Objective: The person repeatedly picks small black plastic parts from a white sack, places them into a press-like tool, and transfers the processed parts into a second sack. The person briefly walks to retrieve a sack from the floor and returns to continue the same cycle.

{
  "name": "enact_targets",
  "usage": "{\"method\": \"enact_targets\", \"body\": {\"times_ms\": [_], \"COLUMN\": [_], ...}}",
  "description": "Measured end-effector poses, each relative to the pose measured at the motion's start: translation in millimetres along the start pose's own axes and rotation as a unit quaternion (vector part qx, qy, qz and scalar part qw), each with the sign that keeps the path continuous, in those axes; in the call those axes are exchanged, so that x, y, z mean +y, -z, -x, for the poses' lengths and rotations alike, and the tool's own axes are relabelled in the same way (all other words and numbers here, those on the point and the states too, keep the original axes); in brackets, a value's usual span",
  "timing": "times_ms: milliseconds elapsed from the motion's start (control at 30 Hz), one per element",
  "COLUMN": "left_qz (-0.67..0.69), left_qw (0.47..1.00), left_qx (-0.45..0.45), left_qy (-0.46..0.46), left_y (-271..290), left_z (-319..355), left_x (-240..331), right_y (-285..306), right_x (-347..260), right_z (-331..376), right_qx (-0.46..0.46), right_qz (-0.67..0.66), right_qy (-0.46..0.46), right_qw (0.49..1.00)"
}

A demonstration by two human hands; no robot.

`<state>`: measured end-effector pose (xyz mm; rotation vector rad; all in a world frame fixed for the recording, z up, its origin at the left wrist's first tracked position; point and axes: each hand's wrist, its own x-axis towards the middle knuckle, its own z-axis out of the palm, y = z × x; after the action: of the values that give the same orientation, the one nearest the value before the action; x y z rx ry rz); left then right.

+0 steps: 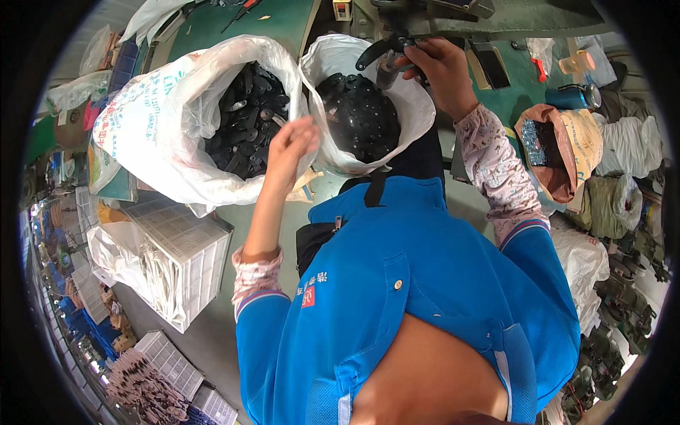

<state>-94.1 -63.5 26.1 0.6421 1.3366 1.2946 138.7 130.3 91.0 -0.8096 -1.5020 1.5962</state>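
My left hand (289,145) hovers between two white plastic bags, fingers curled; whether it holds a small part I cannot tell. The left bag (152,131) is full of black plastic parts (244,117). The right bag (411,99) holds a heap of round black pieces (358,117). My right hand (439,64) is raised above the right bag's far rim and grips a black lever-shaped part (379,48) at the edge of a machine.
A green work surface (283,21) lies behind the bags. A white slatted crate (180,251) with bagged items stands at the left. A brown sack (567,152) and more sacks stand at the right. Several crates are stacked at the lower left.
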Motion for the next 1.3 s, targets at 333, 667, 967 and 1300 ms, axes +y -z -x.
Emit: {"method": "enact_targets", "body": {"times_ms": [333,667,967,1300], "left_qz": [-0.134,-0.184,-0.387,-0.419], "left_qw": [0.93,0.978,0.782,0.771], "left_qx": [0.079,-0.087,-0.488,-0.478], "left_qy": [0.333,0.037,0.029,-0.027], "left_y": [67,-10,-102,-112], "left_z": [171,97,40,50], "left_x": [-79,21,-7,-37], "right_y": [1,19,19,39], "right_x": [-2,2,-25,36], "right_z": [-3,26,-1,169], "right_qx": [-0.046,-0.029,-0.056,-0.439], "right_qz": [0.086,0.082,0.048,0.282], "right_qy": [-0.108,-0.133,-0.202,-0.101], "right_qw": [0.989,0.987,0.977,0.847]}}
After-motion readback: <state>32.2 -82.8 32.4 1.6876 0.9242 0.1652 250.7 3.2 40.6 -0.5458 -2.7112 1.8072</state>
